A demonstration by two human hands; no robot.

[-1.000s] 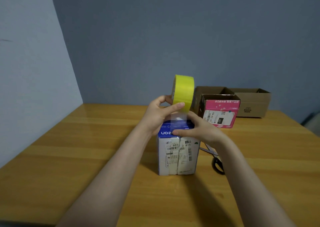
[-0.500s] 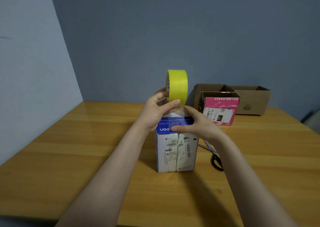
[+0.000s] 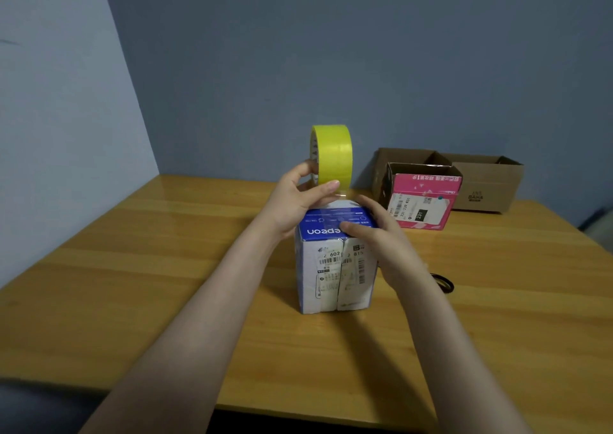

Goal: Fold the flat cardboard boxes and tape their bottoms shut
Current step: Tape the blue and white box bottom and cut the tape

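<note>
A white and blue cardboard box [image 3: 335, 274] stands upright at the middle of the wooden table [image 3: 132, 268], its blue face turned up and shipping labels on its near side. My left hand [image 3: 298, 195] grips a yellow roll of tape [image 3: 331, 155] just above the box's far edge, and a clear strip runs from the roll down onto the blue top. My right hand [image 3: 374, 231] lies over the box's top right edge, its thumb pressing the strip onto the blue face.
A pink box [image 3: 424, 201] stands open at the back right, with two brown cardboard boxes [image 3: 484, 185] behind it against the wall. Black-handled scissors [image 3: 442, 282] lie on the table to the right of the box, partly hidden by my right forearm.
My left hand has lifted the tape roll higher and a little to the left, drawing out more strip. My right hand has stayed on the box top.
</note>
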